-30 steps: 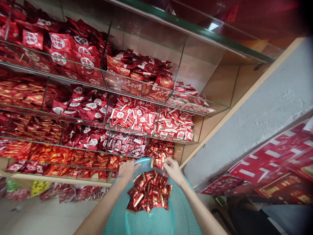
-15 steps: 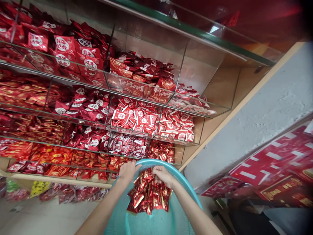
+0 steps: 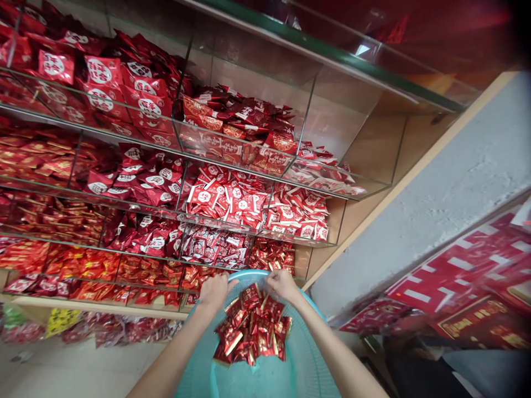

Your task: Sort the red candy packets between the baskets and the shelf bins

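Observation:
A teal plastic basket [image 3: 307, 354] with mesh sides stands below me, tilted against the lowest shelves. My left hand [image 3: 215, 291] is closed over its far rim, left of the middle. On the same rim, a little to the right, my right hand [image 3: 282, 285] is closed, with its fingertips partly hidden. Between the two hands and just below them, a heap of red and gold wrapped candies [image 3: 253, 331] lies in the basket. The smooth teal bottom shows below the heap.
Glass-fronted shelf compartments [image 3: 232, 143] full of red packets rise ahead, with a thick green glass edge [image 3: 332, 55] at the top. A grey wall [image 3: 435, 193] and red printed packages [image 3: 448, 271] are at right. Bagged goods [image 3: 108, 326] lie under the bottom shelf.
My right hand has moved up from the candies to the basket's far rim and closed there. The left hand stays on the rim. The view has shifted slightly.

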`<state>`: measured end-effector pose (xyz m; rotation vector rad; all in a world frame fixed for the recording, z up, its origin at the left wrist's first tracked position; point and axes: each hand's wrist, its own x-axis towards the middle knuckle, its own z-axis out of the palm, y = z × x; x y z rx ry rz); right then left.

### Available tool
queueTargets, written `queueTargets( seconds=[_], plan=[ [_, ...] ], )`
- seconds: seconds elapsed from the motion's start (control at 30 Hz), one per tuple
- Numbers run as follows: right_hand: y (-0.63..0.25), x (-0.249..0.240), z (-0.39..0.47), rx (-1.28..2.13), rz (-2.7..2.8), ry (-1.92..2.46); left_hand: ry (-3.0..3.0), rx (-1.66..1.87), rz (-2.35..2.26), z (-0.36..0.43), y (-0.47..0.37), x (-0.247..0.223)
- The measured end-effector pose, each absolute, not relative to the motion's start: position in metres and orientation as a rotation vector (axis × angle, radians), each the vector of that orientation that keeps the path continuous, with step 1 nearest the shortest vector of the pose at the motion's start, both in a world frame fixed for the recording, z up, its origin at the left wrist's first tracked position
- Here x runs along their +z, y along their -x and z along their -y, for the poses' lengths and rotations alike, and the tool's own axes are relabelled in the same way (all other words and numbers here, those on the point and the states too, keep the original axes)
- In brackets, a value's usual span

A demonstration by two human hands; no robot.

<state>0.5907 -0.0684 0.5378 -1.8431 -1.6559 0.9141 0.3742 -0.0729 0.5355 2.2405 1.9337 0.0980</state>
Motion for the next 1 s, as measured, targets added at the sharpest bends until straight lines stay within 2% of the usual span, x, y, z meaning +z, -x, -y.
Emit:
queueTargets(
  seconds=[0.17,0.3,0.53,0.8,1.0],
  plan=[
    [-0.621,0.561,0.031,0.445,1.678,1.953,-2.229,0.076,-1.925,0.075,-0.374,0.539],
    [-0.628,0.568,0.004,0.289,1.748,1.996,-2.207,0.067,-1.93,0.075,-0.375,0.542],
    [-0.615,0.56,-0.006,0.227,1.885,2.033,-2.157,0.082,-1.955,0.076,-0.376,0.542],
    [-0.621,0.576,0.034,0.116,1.811,1.919,-2.182,0.091,-1.938,0.075,-0.375,0.539],
    [-0.619,0.576,0.08,0.321,1.572,1.656,-2.225,0.07,-1.925,0.075,-0.375,0.54]
  ],
)
